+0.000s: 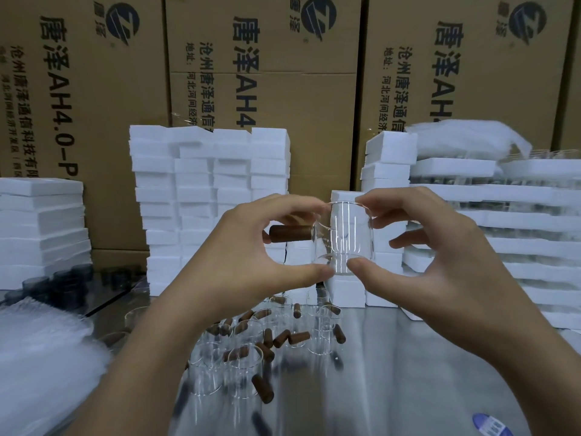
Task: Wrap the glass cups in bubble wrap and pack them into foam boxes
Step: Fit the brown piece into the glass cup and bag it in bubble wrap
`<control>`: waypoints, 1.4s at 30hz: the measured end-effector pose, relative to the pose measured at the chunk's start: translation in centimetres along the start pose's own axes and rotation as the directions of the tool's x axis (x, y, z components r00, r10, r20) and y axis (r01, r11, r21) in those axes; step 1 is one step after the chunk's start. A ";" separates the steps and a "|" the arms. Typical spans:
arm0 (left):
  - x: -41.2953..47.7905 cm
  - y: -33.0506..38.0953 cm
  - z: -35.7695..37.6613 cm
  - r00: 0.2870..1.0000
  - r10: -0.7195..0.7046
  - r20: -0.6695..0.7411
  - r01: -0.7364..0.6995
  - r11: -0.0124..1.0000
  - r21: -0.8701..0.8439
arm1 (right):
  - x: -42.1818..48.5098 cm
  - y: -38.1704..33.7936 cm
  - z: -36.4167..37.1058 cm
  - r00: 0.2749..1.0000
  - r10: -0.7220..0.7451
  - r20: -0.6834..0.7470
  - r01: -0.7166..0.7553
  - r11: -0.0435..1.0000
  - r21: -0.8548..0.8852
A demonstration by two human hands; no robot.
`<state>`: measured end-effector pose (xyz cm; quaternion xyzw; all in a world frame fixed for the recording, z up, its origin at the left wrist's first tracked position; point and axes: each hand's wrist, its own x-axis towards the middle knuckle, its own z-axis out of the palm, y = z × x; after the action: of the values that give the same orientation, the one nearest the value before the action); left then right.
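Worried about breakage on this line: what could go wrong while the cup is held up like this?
The glass cup is only pinched by the left hand and right hand; a slip could drop it onto the loose cups below.
It is unwrapped, so any knock may chip it.

Left hand (pixel 251 247) and right hand (pixel 440 256) are raised, fingers pinching.
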<state>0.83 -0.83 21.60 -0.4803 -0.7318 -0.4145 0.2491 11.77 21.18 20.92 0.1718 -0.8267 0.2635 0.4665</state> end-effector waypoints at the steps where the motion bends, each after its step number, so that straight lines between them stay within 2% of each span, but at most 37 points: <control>1: 0.0 0.0 0.0 1.000 -0.009 -0.006 0.009 1.000 -0.016 | 0.0 0.1 -0.1 1.000 0.013 0.002 -0.013 0.999 0.033; 3: 0.1 0.0 -0.1 0.999 -0.030 -0.011 0.029 0.998 -0.055 | 0.0 0.3 -0.2 0.998 0.061 0.031 -0.064 0.994 0.088; 7: 0.1 0.1 -0.5 0.999 -0.054 0.001 0.054 0.985 -0.162 | -0.1 0.7 0.1 0.986 0.102 0.131 -0.113 0.991 0.077; 11: 0.0 0.0 -0.5 0.995 -0.080 0.064 0.091 0.974 -0.205 | 0.0 0.6 0.2 0.991 0.103 0.083 -0.116 0.978 0.171; 19: 0.2 0.0 0.6 0.992 -0.069 0.102 0.086 0.980 -0.181 | -0.2 0.2 0.1 0.998 0.063 0.014 -0.063 0.998 -0.003; 26: 0.3 0.3 1.4 0.999 -0.029 0.046 0.034 0.991 -0.126 | -0.2 -0.4 0.5 0.999 0.032 -0.028 -0.032 0.999 -0.010; 33: 0.4 -0.5 1.5 0.994 -0.084 0.064 0.094 0.979 -0.180 | 0.0 -0.5 1.5 0.998 0.044 -0.051 -0.043 0.999 0.021; 36: 0.3 -1.5 1.4 0.986 -0.141 0.094 0.160 0.957 -0.240 | 0.0 0.3 1.6 0.989 0.146 0.034 -0.148 0.984 0.098; 39: 0.2 -2.5 1.2 0.975 -0.186 0.122 0.214 0.935 -0.284 | -0.3 1.7 1.6 0.957 0.224 0.185 -0.239 0.969 0.065; 42: 0.1 -3.1 1.1 0.961 -0.198 0.193 0.245 0.934 -0.260 | -0.5 2.9 2.1 0.927 0.247 0.284 -0.269 0.962 0.042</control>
<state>-2.00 -0.45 19.96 -0.4574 -0.7328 -0.4989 0.0691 9.08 22.24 18.83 0.1153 -0.8877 0.3288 0.3008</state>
